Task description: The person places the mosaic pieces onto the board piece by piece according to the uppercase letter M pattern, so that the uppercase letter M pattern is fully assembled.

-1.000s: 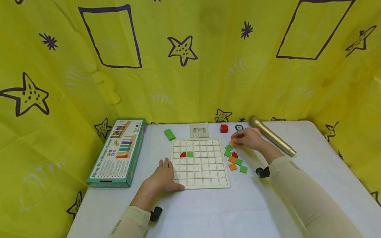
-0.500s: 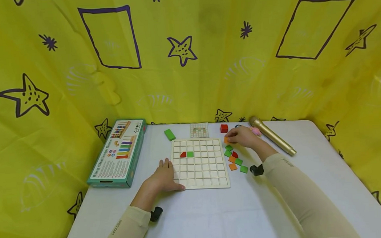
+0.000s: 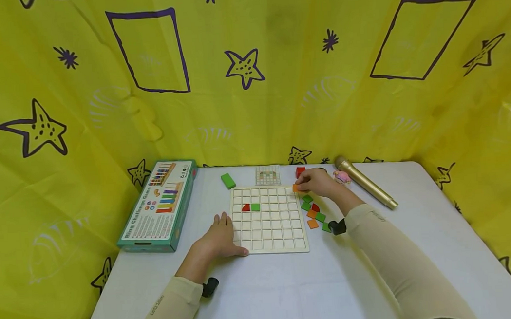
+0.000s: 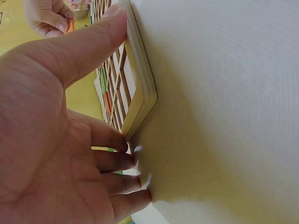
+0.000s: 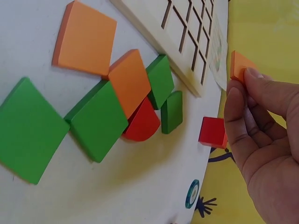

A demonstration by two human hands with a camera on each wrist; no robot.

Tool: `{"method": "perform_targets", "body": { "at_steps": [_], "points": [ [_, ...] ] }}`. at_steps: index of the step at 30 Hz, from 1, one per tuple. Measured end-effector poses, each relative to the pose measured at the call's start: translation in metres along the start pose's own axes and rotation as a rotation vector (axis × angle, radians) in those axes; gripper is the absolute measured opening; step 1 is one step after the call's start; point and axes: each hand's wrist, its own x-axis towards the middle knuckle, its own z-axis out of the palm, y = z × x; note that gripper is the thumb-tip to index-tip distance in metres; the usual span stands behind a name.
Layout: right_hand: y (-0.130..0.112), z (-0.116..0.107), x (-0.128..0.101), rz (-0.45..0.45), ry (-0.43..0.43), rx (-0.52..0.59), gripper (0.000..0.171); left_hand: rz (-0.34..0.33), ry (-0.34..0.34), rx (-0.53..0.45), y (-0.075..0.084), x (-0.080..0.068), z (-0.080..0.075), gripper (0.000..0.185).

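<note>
An orange tile [image 5: 239, 66] is being pinched in the right hand [image 3: 316, 181] and carried leftward from the loose tiles [image 3: 315, 213] onto the grid board's [image 3: 268, 219] far corner, while the board is being steadied under the flat, open left hand [image 3: 220, 239]

Cream sleeves [image 3: 402, 262], black wrist straps [image 3: 337, 227]

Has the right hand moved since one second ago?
Yes. The right hand, pinching an orange tile, moved left, from beside the loose tiles to the grid board's right edge.
</note>
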Motion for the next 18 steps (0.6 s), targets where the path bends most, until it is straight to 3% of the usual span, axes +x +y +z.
{"method": "perform_targets", "body": {
  "at_steps": [18],
  "points": [
    [-0.018,0.019,0.012,-0.002,-0.022,0.019,0.006,-0.004,-0.002,-0.006,-0.001,0.001,0.000,0.117]
  ]
}}
